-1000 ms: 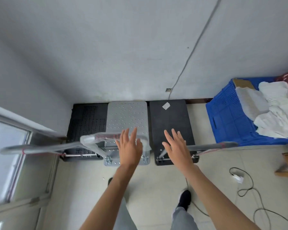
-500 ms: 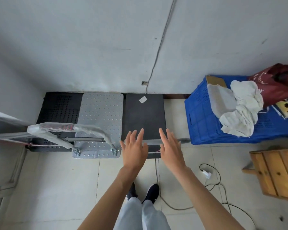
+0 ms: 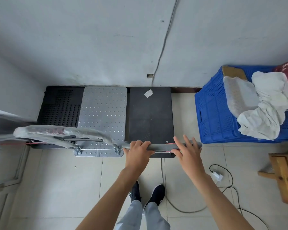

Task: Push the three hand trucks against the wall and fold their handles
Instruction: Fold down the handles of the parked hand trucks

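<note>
Three hand trucks sit side by side against the wall point(image 3: 106, 47): black perforated point(image 3: 60, 105), silver point(image 3: 103, 112), black flat point(image 3: 150, 117). On the flat one's handle point(image 3: 161, 145), the left hand point(image 3: 138, 151) has a clenched grip; the right hand point(image 3: 187, 150) rests released, fingers spread. A blue crate point(image 3: 213, 113) holding white cloths point(image 3: 266, 105) stands just beside, right.
</note>
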{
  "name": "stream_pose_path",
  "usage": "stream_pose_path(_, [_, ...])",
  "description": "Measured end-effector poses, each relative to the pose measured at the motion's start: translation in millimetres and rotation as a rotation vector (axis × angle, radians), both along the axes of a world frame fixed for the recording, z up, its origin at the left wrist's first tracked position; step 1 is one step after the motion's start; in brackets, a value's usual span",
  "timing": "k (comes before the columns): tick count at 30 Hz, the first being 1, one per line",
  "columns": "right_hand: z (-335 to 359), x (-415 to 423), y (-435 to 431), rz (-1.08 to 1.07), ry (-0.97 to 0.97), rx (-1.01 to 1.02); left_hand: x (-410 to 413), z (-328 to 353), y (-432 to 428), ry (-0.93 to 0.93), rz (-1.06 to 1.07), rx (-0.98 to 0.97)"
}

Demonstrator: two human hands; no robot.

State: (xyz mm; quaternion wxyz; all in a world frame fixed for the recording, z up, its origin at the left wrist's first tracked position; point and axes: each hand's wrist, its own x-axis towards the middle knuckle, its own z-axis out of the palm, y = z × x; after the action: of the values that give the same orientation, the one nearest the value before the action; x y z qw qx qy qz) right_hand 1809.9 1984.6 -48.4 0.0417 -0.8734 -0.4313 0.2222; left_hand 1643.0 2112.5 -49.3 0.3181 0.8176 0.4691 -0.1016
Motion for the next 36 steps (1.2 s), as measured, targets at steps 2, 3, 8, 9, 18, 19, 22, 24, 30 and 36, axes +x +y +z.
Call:
stream_pose_path(2, [-2, -7, 2, -0.016, -0.01, 0.058, -4, 0, 5, 0.002, 0.009, 0.002])
stream_pose_path(3, [-3, -12, 3, -0.027, -0.008, 0.086, -7, -1, 7, 0.002, 0.012, -0.003])
stream_pose_path(8, [-7, -43, 6, -0.044, -0.017, 0.191, -31, 2, 18, -0.005, 0.021, -0.021])
stream_pose_path(9, [-8, -47, 7, -0.045, -0.021, 0.202, -36, 2, 19, -0.004, 0.023, -0.018])
stream_pose_path(18, [-12, -35, 12, -0.036, 0.008, 0.203, -33, -2, 17, -0.049, 0.072, 0.009])
stream_pose_path(19, [-12, -33, 15, -0.036, 0.006, 0.202, -31, -1, 20, -0.051, 0.071, 0.015])
stream_pose_path(22, [-11, -28, 27, -0.038, 0.001, 0.189, -25, -2, 31, -0.058, 0.06, 0.02])
stream_pose_path(24, [-11, -24, 32, -0.043, -0.001, 0.183, -23, -1, 37, -0.073, 0.055, 0.011])
stream_pose_path(30, [-9, -25, 28, -0.038, 0.023, 0.138, -26, -2, 35, -0.09, 0.042, -0.009])
stream_pose_path(36, [1, -27, 18, 0.0, 0.044, -0.039, -33, 0, 23, -0.02, -0.016, 0.004])
